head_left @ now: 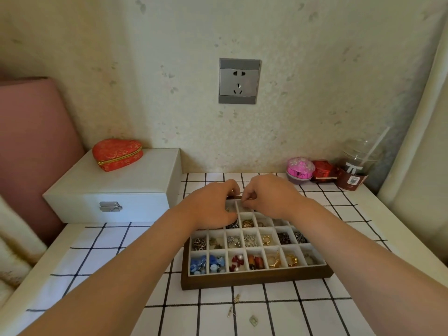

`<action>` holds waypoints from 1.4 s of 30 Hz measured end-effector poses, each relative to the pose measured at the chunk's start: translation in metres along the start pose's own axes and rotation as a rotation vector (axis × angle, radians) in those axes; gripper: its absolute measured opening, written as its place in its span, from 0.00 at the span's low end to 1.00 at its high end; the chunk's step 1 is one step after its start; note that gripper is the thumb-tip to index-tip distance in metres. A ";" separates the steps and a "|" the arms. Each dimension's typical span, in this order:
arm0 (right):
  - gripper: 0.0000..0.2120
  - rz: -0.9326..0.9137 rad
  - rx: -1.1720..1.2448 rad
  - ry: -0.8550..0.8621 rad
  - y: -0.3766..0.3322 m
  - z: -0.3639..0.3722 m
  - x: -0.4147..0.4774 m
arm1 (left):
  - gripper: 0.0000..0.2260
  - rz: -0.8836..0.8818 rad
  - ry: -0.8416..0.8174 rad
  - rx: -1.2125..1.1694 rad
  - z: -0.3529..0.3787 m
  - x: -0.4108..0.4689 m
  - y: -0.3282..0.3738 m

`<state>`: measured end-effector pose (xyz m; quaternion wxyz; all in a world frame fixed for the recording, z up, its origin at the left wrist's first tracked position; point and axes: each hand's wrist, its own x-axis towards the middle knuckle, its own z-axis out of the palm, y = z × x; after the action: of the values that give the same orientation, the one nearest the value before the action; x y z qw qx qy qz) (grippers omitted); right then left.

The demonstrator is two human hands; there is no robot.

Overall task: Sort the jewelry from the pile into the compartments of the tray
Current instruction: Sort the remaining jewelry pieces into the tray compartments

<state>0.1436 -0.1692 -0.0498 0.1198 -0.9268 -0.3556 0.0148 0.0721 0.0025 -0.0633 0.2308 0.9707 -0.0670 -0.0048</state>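
Note:
A wooden tray (254,280) with white compartments lies on the checked cloth; most compartments hold rings, silver charms, or blue and red beads. My left hand (213,206) and my right hand (270,195) meet over the tray's far row, fingers curled and fingertips pinched close together. Whatever sits between the fingertips is hidden. A tiny silver piece (228,209) shows by my left thumb. Three small loose pieces (237,298) lie on the cloth in front of the tray.
A white latched box (116,190) stands to the left with a red heart-shaped pouch (117,154) on top. At the back right are a pink round case (300,170), a red box (322,171) and a plastic cup (354,170). The wall is close behind.

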 end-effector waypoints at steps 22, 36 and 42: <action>0.04 -0.054 0.194 -0.290 -0.059 -0.032 -0.105 | 0.04 0.088 -0.057 0.095 -0.012 -0.087 0.047; 0.06 -0.135 0.078 -0.388 -0.082 -0.014 -0.146 | 0.09 -0.012 -0.384 0.142 -0.003 -0.141 0.066; 0.02 -0.042 0.392 -0.164 -0.073 -0.026 -0.133 | 0.06 -0.061 -0.144 -0.352 -0.012 -0.129 0.057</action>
<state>-0.0005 -0.2108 -0.0155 0.2687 -0.8739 -0.3737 0.1565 -0.0629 -0.0253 -0.0296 0.3912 0.9142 -0.0519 -0.0929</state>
